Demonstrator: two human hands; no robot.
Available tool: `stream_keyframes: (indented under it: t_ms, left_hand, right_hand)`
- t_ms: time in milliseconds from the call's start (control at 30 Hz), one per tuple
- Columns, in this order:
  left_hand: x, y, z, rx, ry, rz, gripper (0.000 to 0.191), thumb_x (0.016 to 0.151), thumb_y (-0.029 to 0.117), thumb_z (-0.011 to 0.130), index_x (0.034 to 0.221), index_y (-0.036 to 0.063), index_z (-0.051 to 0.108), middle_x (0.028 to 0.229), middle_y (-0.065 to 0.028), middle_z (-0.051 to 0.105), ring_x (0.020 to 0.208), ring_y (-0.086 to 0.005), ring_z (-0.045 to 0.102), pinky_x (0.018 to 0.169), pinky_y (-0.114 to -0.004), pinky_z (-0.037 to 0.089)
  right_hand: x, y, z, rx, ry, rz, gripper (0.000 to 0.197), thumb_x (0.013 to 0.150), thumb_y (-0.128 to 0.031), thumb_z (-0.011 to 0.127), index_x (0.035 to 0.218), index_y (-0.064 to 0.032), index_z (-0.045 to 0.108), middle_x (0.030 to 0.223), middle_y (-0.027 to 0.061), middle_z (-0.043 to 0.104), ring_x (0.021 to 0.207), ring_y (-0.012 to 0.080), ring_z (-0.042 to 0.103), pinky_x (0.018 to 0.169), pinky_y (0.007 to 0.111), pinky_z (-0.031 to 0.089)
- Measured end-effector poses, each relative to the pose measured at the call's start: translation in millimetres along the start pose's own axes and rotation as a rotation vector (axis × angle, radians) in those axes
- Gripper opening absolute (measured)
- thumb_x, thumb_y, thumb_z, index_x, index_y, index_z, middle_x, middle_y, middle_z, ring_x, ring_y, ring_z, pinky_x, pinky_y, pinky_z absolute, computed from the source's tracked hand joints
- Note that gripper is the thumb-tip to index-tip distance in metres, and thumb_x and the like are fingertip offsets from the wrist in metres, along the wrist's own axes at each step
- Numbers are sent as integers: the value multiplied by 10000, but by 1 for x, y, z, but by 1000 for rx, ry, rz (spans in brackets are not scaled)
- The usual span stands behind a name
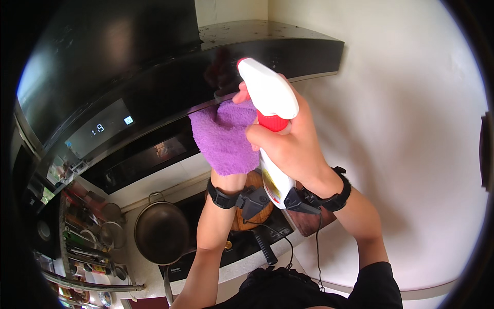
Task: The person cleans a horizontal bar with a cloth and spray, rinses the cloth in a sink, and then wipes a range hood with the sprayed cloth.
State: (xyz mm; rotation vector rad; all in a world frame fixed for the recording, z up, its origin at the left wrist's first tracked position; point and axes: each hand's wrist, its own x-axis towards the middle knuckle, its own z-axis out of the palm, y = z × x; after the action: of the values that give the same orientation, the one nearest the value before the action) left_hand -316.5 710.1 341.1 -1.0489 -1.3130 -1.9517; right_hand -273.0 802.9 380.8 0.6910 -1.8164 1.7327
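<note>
My right hand [297,143] is wrapped around a white spray bottle [274,90] with a red collar, its nozzle pointing up and left toward the black range hood [301,58]. A purple microfiber cloth [227,143] is draped over my left hand, which it mostly hides; the cloth's upper edge lies at the hood's lower front edge. Pink fingertips beside the trigger show near the bottle's head. Both wrists wear black straps with plastic mounts. Small spots show on the hood front near the nozzle.
Below lies a black cooktop [185,270] with a frying pan [162,233] and a round wooden lid [252,216]. A rack [88,286] with utensils and jars stands at left. A pale wall [417,154] rises at right. The hood's display [98,128] is lit.
</note>
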Motion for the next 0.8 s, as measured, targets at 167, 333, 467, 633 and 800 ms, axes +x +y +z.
stream_keyframes:
  t_ms: [167,333,467,633,800]
  left_hand:
    - [-2,1,-6,-10,-7,-27,395,838,48,585,1219,-20,503,1002,-33,588,888,-105,544,775,-237,441]
    - [-4,3,-8,-15,-32,-52,385,840,52,583,1210,-19,506,999,-35,588,885,-108,544,771,-239,443]
    - [-6,4,-2,-22,-66,-62,376,842,54,581,1204,-18,508,998,-36,589,883,-109,545,767,-240,444]
    - [-9,4,1,11,-92,-75,365,845,58,579,1196,-17,511,995,-38,589,880,-111,546,762,-241,445]
    - [-14,9,3,34,-85,-90,354,848,61,577,1188,-15,513,993,-40,590,878,-114,547,758,-243,447]
  right_hand:
    - [2,-5,1,71,-36,-3,419,673,8,581,1086,-16,514,897,59,584,835,146,531,766,285,434]
    - [1,-7,2,29,-32,47,450,673,13,588,1117,-16,518,935,50,588,829,131,524,755,279,436]
    - [-6,-13,-7,109,-6,39,501,680,59,570,1171,-19,499,1001,56,598,739,107,545,636,259,465]
    - [-21,-12,-25,229,96,44,577,680,118,532,1244,17,462,1094,107,592,621,94,551,518,232,458]
    - [-59,-22,-40,42,161,-11,660,672,113,455,1324,42,385,1196,191,525,562,110,496,543,227,425]
